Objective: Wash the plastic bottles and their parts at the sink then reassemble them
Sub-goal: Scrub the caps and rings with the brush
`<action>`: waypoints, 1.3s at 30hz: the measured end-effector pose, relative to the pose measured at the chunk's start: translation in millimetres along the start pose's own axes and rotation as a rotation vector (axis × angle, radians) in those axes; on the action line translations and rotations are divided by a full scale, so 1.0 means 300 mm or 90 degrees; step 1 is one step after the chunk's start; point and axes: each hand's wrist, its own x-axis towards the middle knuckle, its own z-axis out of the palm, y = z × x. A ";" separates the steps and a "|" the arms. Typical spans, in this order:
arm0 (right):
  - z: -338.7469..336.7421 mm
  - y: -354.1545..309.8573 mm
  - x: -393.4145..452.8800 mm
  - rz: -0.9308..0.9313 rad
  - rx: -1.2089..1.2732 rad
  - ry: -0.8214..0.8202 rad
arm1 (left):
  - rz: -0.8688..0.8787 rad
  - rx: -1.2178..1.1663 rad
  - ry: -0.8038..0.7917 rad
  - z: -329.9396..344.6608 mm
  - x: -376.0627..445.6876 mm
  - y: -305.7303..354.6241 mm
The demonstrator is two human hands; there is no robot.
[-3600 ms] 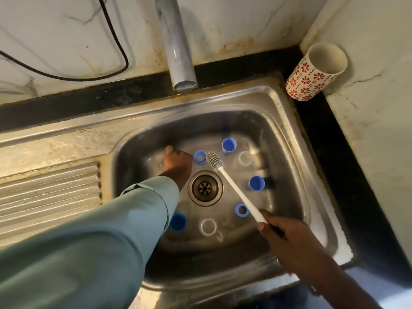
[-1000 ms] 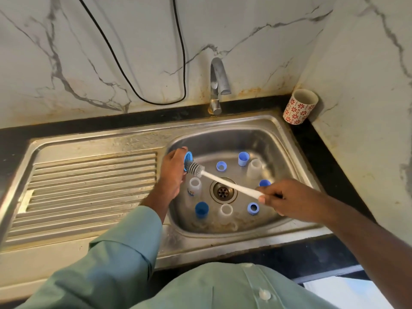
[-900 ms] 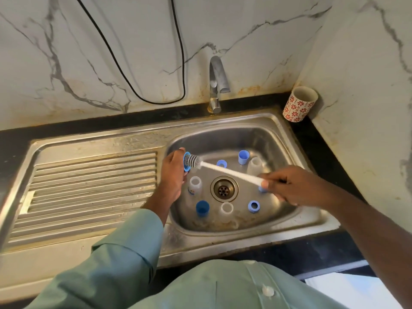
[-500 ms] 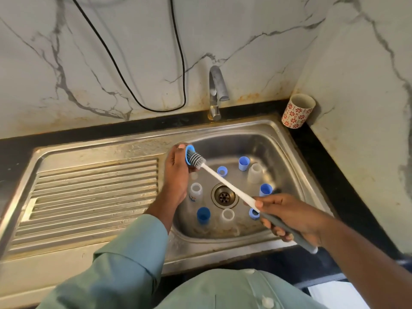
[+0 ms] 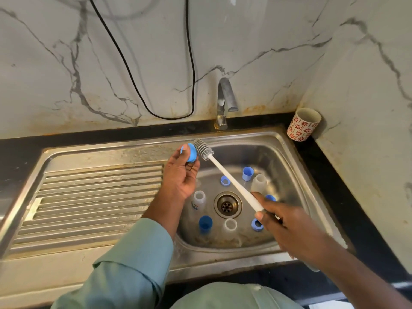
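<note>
Our left hand (image 5: 178, 175) pinched a round blue plastic cap (image 5: 189, 152) while our right hand (image 5: 287, 228) gripped the white bottle brush (image 5: 225, 175), its grey bristles against the cap.

Steel sink (image 5: 296, 157) — bottles (image 5: 198, 200), caps (image 5: 205, 223)

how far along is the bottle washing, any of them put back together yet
Done: bottles are taken apart, the pieces standing loose in the sink. In hand: the left hand holds a blue cap while the right hand works the brush against it. Left: the clear bottle, other blue caps like, then reassembly. Nothing is rejoined, and the tap isn't running.
</note>
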 end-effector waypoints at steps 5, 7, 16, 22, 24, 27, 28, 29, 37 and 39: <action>0.006 -0.032 0.006 0.002 -0.028 0.033 | 0.012 0.046 0.048 0.033 -0.041 -0.026; 0.005 -0.044 -0.002 -0.003 -0.053 0.021 | 0.041 0.003 0.100 0.037 -0.034 -0.019; 0.005 -0.061 -0.012 0.047 0.014 -0.009 | 0.056 0.039 0.100 0.038 -0.028 0.021; 0.000 -0.052 0.021 0.069 0.032 0.017 | 0.052 0.062 0.100 0.061 -0.038 -0.002; 0.002 -0.049 0.012 0.072 0.039 0.016 | 0.042 0.070 0.081 0.064 -0.036 -0.004; -0.006 -0.053 0.028 0.071 0.048 0.020 | 0.057 0.075 0.078 0.078 -0.048 -0.018; 0.000 -0.056 0.025 0.068 0.044 0.005 | 0.073 0.031 0.126 0.075 -0.045 -0.012; 0.013 -0.058 0.018 0.062 0.053 -0.009 | 0.085 -0.012 0.160 0.071 -0.039 0.000; 0.038 -0.068 0.019 0.054 0.074 -0.023 | 0.085 -0.068 0.168 0.055 -0.054 0.025; 0.049 -0.072 0.011 0.055 0.095 -0.018 | 0.065 -0.017 0.136 0.058 -0.063 0.028</action>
